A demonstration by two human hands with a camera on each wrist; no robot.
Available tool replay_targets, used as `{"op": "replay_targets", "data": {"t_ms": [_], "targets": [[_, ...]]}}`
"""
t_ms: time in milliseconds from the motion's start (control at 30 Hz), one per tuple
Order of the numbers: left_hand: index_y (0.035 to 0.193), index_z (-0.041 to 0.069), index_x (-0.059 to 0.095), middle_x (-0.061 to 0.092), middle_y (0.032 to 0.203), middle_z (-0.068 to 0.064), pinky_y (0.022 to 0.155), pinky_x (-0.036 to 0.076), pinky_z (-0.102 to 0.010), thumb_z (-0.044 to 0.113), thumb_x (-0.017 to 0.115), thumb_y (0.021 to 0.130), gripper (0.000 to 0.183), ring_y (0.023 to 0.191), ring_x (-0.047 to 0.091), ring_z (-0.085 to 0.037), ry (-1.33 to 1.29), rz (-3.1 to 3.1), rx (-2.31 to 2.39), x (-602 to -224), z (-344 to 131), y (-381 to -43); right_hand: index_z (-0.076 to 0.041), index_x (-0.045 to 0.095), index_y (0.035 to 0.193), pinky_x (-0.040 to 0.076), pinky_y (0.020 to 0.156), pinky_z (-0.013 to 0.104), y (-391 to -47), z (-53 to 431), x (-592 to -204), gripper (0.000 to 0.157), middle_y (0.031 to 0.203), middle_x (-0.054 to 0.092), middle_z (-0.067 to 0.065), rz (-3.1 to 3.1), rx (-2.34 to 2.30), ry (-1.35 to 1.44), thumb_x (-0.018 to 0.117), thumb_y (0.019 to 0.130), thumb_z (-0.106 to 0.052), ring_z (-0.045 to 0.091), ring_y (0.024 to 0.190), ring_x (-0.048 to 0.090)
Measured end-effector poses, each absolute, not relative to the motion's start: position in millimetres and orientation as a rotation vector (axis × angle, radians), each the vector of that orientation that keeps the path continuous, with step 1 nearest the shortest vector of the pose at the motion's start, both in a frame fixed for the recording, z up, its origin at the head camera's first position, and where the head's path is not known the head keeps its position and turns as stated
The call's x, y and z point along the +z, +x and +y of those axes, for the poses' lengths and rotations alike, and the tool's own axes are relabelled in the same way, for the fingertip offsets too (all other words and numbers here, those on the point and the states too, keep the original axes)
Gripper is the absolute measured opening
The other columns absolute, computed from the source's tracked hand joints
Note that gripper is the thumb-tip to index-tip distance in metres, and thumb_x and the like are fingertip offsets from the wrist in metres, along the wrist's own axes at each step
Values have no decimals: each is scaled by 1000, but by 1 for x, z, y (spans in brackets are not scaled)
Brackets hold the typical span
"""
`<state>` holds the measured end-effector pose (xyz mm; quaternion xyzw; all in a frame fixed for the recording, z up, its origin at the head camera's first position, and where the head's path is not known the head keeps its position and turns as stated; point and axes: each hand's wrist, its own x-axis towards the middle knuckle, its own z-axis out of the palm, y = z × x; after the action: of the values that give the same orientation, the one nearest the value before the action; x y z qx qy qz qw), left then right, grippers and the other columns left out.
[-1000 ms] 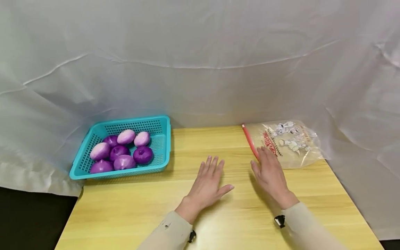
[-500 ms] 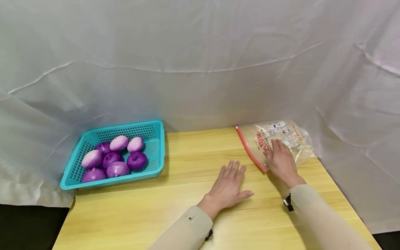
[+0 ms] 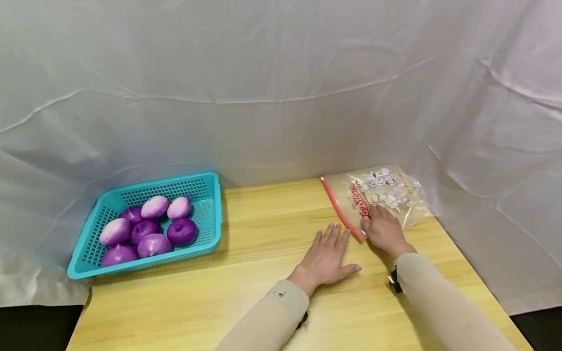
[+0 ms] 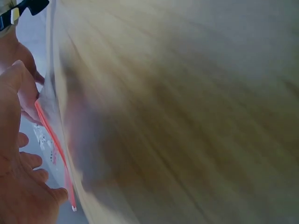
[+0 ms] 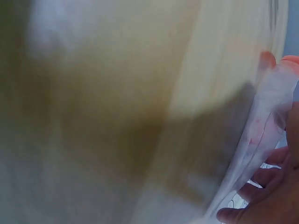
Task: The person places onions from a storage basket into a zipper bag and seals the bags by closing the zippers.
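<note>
A clear plastic zip bag (image 3: 351,200) with a red closure and printed cartoon figures lies flat at the back right of the table. My right hand (image 3: 385,231) is over its near part, fingers bent, gripping the film just beside the closure. The right wrist view shows film of the bag (image 5: 254,135) raised against the fingers (image 5: 261,179). Palm down, my left hand (image 3: 324,258) is spread just short of the red closure, apart from the bag. Its straight fingers also show in the left wrist view, near the closure (image 4: 51,133).
On the left stands a turquoise perforated basket (image 3: 212,219) with several purple onions (image 3: 153,245) inside. A pale grey cloth (image 3: 263,136) hangs behind the wooden table (image 3: 210,302). Dark gaps appear at both lower sides.
My right hand has reached over the bag from the closure, and its fingers have curled onto the film. The left hand has moved rightward and forward, closer to the bag. The head view has turned right.
</note>
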<state>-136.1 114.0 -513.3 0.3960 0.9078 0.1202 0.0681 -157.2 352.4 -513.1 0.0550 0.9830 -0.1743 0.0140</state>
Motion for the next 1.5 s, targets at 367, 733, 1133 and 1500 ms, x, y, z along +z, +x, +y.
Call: {"op": "replay_targets", "data": {"t_ms": [367, 733, 1133, 1500], "targets": [[170, 15, 17, 15, 177, -10, 131, 19, -49, 75, 45, 100, 96, 165, 10, -26, 1180, 2720, 349, -518, 101, -132, 10, 36, 157, 19, 117, 80, -146, 323, -517, 60, 160, 35, 38, 3052, -510, 106, 41, 111, -29, 60, 149, 30], [170, 13, 13, 12, 178, -10, 131, 18, -51, 76, 42, 100, 99, 165, 9, -26, 1173, 2698, 330, -519, 71, -126, 12, 43, 152, 27, 119, 73, -128, 273, -510, 54, 155, 43, 38, 3071, -570, 9, 42, 112, -25, 59, 146, 37], [167, 7, 26, 25, 174, -13, 130, 22, -53, 58, 32, 110, 77, 163, 20, -27, 1117, 2654, 359, -513, 9, -108, 9, 48, 151, 34, 120, 65, -98, 220, -497, 47, 152, 50, 35, 2989, -672, -169, 45, 111, -18, 52, 145, 45], [158, 8, 47, 46, 164, -14, 122, 34, -61, 46, 37, 113, 60, 153, 43, -31, 875, 2910, 319, -519, -20, -92, 3, 61, 142, 46, 113, 59, -87, 195, -494, 40, 141, 64, 25, 3039, -679, -432, 56, 107, -17, 46, 131, 61]]}}
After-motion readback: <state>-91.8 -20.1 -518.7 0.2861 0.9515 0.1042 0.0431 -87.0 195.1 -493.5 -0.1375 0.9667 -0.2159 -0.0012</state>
